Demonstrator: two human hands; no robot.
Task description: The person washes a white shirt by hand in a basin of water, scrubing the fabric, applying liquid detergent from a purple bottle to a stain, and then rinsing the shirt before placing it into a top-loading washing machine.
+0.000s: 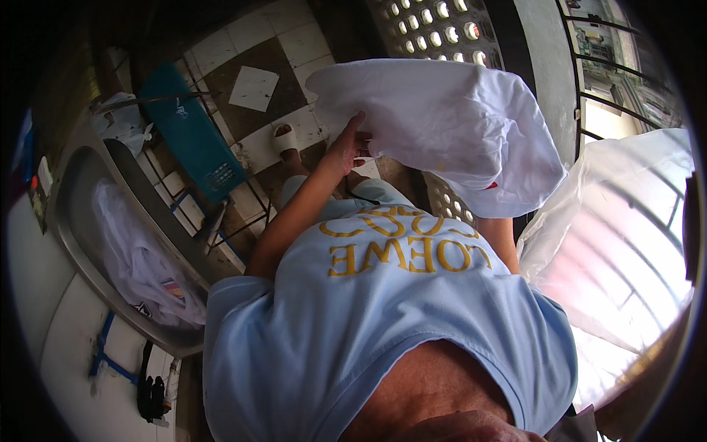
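Above the tiled floor point(258, 44), left hand point(345, 151) fingers point(361, 144) curled on white garment point(442, 125)

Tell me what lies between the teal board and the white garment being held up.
In the head view, between the teal board and white garment: checkered floor tiles and a sandalled foot.

One view only, from the left camera on my head, looking steeply down my own chest, so my light blue shirt point(383, 317) fills the lower middle very close to the lens. Beyond it the view reaches the tiled floor point(254, 44) far below at the top, a metal sink point(74, 243) at my left and a window grille point(611, 81) at my right; the fisheye bends every edge near the rim
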